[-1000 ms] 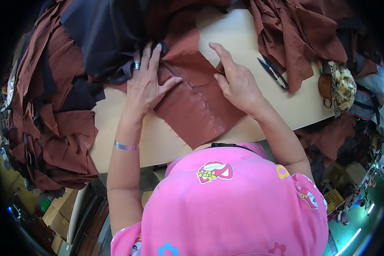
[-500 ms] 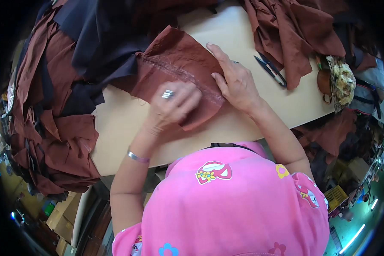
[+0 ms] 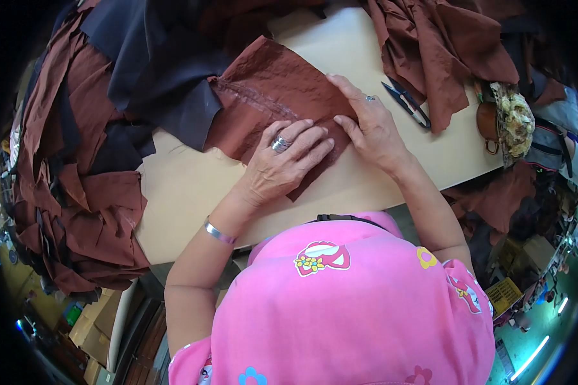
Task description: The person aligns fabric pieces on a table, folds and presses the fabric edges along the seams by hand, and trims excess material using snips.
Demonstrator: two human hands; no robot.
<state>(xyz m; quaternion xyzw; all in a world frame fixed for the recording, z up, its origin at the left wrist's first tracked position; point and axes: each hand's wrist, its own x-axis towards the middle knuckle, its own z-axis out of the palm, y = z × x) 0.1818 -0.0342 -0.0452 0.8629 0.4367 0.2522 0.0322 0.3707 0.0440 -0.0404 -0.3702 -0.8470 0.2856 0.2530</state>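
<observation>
Evidently, the rust-brown fabric panel (image 3: 276, 74) lay on the tabletop (image 3: 180, 186) beneath the left hand (image 3: 282, 157), its fingers extended flat; the right hand (image 3: 374, 131) bordered it, thumb and forefinger apart. Uneven pressure could have puckered the seam (image 3: 250, 96). Tabletop showed leftward; dark cloth (image 3: 167, 96) crowded the far side, thread snips (image 3: 406, 106) the right.

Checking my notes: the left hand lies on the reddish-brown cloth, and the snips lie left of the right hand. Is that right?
Not quite: the head view shows the snips lying right of the right hand. The left hand does lie on the reddish-brown cloth.
</observation>
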